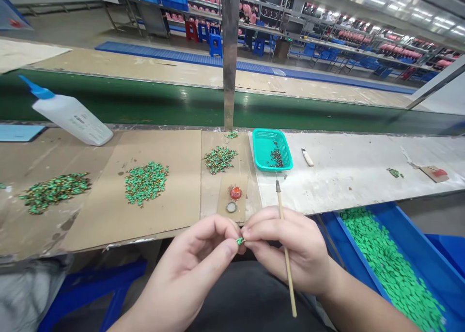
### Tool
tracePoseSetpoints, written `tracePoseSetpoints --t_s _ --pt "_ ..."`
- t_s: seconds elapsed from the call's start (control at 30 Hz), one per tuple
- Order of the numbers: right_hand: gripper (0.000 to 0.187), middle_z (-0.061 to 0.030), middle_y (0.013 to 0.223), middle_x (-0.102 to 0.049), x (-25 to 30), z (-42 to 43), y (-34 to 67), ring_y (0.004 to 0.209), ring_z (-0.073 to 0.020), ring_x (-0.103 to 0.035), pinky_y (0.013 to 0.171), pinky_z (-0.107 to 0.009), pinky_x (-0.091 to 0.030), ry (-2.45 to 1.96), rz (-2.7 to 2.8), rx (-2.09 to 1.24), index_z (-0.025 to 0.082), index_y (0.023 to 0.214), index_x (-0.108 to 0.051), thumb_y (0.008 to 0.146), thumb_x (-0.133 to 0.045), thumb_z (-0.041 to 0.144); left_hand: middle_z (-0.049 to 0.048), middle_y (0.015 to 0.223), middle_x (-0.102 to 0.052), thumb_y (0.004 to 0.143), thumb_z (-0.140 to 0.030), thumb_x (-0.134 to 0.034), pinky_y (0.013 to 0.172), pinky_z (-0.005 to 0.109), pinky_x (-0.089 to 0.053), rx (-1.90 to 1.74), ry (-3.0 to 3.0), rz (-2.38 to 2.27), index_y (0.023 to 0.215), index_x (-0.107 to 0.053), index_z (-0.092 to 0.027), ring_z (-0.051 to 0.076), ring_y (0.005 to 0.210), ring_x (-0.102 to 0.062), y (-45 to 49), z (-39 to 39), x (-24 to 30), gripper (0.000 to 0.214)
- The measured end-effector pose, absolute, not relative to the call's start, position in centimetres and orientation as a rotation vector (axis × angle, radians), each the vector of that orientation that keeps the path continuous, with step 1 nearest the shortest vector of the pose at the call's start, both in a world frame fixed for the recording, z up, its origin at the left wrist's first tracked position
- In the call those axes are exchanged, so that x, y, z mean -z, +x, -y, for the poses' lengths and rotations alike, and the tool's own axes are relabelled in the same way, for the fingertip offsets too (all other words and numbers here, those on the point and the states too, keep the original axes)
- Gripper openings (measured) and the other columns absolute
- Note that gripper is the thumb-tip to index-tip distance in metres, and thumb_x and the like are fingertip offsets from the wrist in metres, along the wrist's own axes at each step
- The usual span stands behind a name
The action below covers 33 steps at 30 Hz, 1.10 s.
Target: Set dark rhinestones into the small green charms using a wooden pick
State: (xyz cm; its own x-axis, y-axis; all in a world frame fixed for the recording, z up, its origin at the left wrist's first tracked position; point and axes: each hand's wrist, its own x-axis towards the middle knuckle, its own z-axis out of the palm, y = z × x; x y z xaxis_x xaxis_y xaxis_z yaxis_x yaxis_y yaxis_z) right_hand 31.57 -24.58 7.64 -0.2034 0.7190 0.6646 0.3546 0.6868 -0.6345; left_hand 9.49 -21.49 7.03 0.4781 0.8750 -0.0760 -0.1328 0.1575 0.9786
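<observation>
Left hand (pixel 189 271) and right hand (pixel 290 252) come together low in the middle of the view, above a dark lap (pixel 250 298). Left thumb and forefinger pinch a small green piece (pixel 240 241), and the right fingertips press against it from the other side. Right hand also grips a thin wooden stick (pixel 286 254) with a dark tip, which stands nearly upright through the fingers. Near right, a blue tray (pixel 358 230) is heaped with green pieces. Near left, a blue stool (pixel 98 288) sits under the bench edge beside a grey cloth (pixel 29 293).

On the bench, two sheets of cardboard (pixel 90 225) carry loose piles of green pieces. Just past the hands lie a red cap (pixel 236 193) and a metal bottle cap (pixel 231 206), touching each other. Farther on stand a teal basket (pixel 262 150) holding dark bits and a small white-handled knife (pixel 307 157). A glue bottle (pixel 70 115) with a blue nozzle lies at far left. Beyond run a green conveyor belt (pixel 109 97) and shelves (pixel 327 26) of pink items.
</observation>
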Motion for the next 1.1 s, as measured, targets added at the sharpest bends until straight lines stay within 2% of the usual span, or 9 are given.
tracePoseSetpoints --t_s 0.17,0.37,0.6,0.77,0.93,1.1 --pt "0.019 -0.0093 0.107 -0.09 -7.6 23.6 31.8 0.094 -0.0218 -0.088 0.085 -0.032 -0.076 -0.871 1.896 -0.311 0.022 0.124 -0.079 0.111 -0.074 0.009 0.0018 0.081 -0.078 0.106 -0.043 -0.083 0.075 0.024 -0.062 -0.804 1.279 -0.88 0.088 -0.083 -0.026 0.021 0.08 -0.074 9.1 20.7 -7.5 0.025" --pt "0.023 -0.0097 0.102 -0.089 -7.6 21.6 31.7 0.088 -0.0244 -0.086 0.078 -0.037 -0.074 -0.845 1.993 -0.252 0.022 0.127 -0.078 0.112 -0.069 0.007 0.0014 0.081 -0.074 0.112 -0.045 -0.074 0.07 0.025 -0.058 -0.77 1.394 -0.934 0.09 -0.08 -0.026 0.02 0.077 -0.069 8.6 19.3 -7.6 0.03" --pt "0.02 -0.0104 0.104 -0.09 -6.7 19.4 31.4 0.092 -0.0232 -0.087 0.084 -0.035 -0.074 -0.806 1.961 -0.348 0.019 0.123 -0.077 0.111 -0.07 0.004 0.0016 0.086 -0.075 0.115 -0.046 -0.071 0.077 0.026 -0.059 -0.757 1.383 -0.901 0.096 -0.08 -0.028 0.021 0.083 -0.07 8.1 17.6 -6.6 0.028" --pt "0.02 -0.0067 0.103 -0.09 -6.5 18.5 31.9 0.092 -0.0203 -0.088 0.086 -0.032 -0.074 -0.825 1.897 -0.493 0.023 0.125 -0.079 0.113 -0.072 0.009 0.0012 0.087 -0.076 0.116 -0.042 -0.071 0.078 0.024 -0.059 -0.771 1.366 -0.887 0.096 -0.08 -0.029 0.02 0.084 -0.072 8.8 16.8 -6.4 0.025" --pt "0.009 -0.0037 0.09 -0.086 -7.0 18.4 32.3 0.078 -0.02 -0.084 0.076 -0.031 -0.072 -0.964 1.686 -0.7 0.026 0.11 -0.082 0.106 -0.085 0.018 0.0009 0.093 -0.079 0.115 -0.033 -0.072 0.081 0.025 -0.058 -0.868 1.481 -0.893 0.1 -0.081 -0.032 0.021 0.086 -0.074 8.9 16.6 -5.9 0.018" --pt "0.009 -0.0018 0.082 -0.082 -7.0 18.5 32.4 0.07 -0.0175 -0.078 0.07 -0.028 -0.068 -0.984 1.634 -0.794 0.024 0.1 -0.083 0.103 -0.085 0.016 -0.0006 0.1 -0.079 0.114 -0.02 -0.07 0.089 0.024 -0.058 -0.897 1.595 -0.857 0.108 -0.079 -0.036 0.021 0.095 -0.076 8.6 16.6 -5.1 0.02"
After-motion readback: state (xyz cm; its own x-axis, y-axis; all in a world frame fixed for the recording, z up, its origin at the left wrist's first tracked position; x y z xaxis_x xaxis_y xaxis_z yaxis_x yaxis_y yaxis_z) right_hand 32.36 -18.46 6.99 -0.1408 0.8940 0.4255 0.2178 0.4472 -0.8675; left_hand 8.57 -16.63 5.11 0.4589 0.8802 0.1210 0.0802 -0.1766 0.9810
